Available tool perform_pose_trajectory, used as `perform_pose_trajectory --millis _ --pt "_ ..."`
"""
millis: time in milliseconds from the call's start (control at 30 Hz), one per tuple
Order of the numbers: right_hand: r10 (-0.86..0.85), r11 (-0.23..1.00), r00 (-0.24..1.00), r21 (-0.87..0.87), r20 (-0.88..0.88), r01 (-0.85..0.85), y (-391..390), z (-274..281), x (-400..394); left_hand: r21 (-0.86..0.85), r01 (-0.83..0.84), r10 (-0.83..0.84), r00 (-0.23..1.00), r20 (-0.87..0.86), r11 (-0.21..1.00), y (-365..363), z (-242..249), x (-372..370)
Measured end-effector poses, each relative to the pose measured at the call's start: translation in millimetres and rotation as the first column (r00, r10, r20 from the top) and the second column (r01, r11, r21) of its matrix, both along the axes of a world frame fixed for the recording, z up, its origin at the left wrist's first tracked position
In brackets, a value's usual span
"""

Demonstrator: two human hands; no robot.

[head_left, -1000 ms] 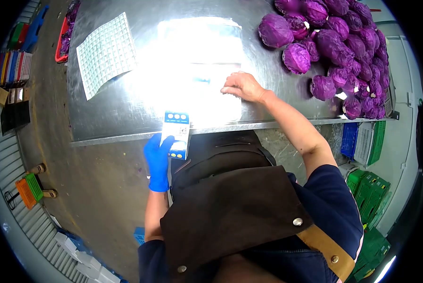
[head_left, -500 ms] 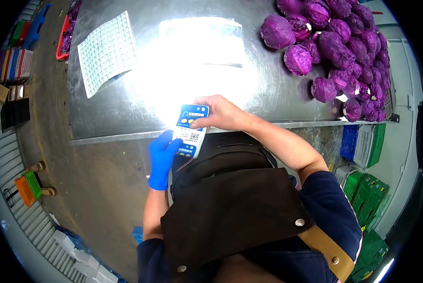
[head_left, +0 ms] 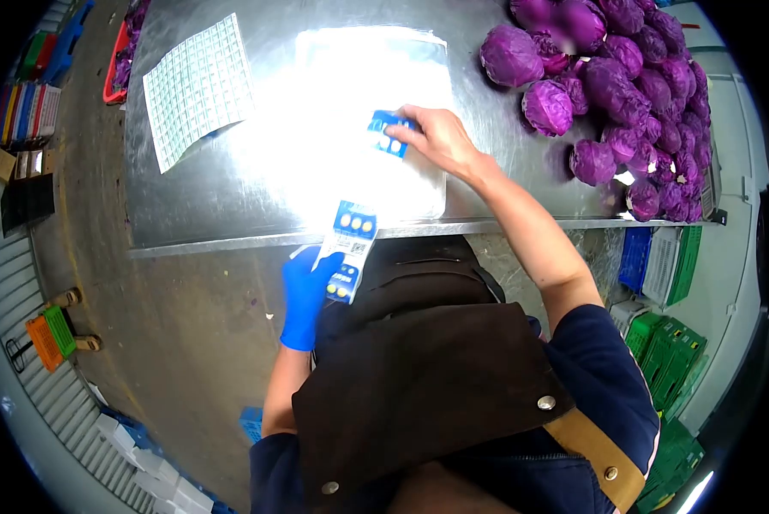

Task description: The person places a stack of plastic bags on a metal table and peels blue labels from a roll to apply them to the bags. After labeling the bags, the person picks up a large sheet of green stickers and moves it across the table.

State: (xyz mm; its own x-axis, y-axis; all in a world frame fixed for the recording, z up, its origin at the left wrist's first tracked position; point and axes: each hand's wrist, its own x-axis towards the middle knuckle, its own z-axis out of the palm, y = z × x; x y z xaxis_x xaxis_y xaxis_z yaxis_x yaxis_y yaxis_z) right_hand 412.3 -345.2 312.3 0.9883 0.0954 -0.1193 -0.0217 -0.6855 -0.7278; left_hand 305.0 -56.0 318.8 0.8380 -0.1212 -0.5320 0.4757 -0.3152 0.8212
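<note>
My left hand (head_left: 309, 287), in a blue glove, is closed on a strip of printed labels (head_left: 356, 224) in blue and white, held at the table's front edge. The strip carries pale round pictures and a square code. My bare right hand (head_left: 442, 141) pinches a single blue label (head_left: 388, 128) between thumb and fingers. This label is over a stack of clear plastic sheets or bags (head_left: 431, 176) lying on the metal table (head_left: 187, 206). Strong glare washes out much of the plastic.
A curled sheet with a green grid pattern (head_left: 200, 94) lies on the table's left. Many red cabbages (head_left: 549, 109) are heaped at the right. Green crates (head_left: 667, 360) stand on the floor at right, and a red crate (head_left: 114, 73) sits beyond the left edge.
My right hand has moved away from the strip, up and to the right over the plastic, with a blue label in it. My left hand keeps the strip, slightly lower.
</note>
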Motion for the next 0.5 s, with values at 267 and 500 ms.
perform_pose_trajectory --millis 267,500 --pt "0.127 0.946 0.964 -0.322 0.233 -0.047 24.7 -47.2 -24.8 -0.110 -0.185 0.195 0.976 0.096 0.977 9.0 3.9 9.4" --pt "0.367 0.909 0.887 -0.310 0.280 -0.279 -30.9 -50.3 -49.9 -0.148 -0.264 0.275 0.960 0.057 0.953 12.6 -0.6 5.1"
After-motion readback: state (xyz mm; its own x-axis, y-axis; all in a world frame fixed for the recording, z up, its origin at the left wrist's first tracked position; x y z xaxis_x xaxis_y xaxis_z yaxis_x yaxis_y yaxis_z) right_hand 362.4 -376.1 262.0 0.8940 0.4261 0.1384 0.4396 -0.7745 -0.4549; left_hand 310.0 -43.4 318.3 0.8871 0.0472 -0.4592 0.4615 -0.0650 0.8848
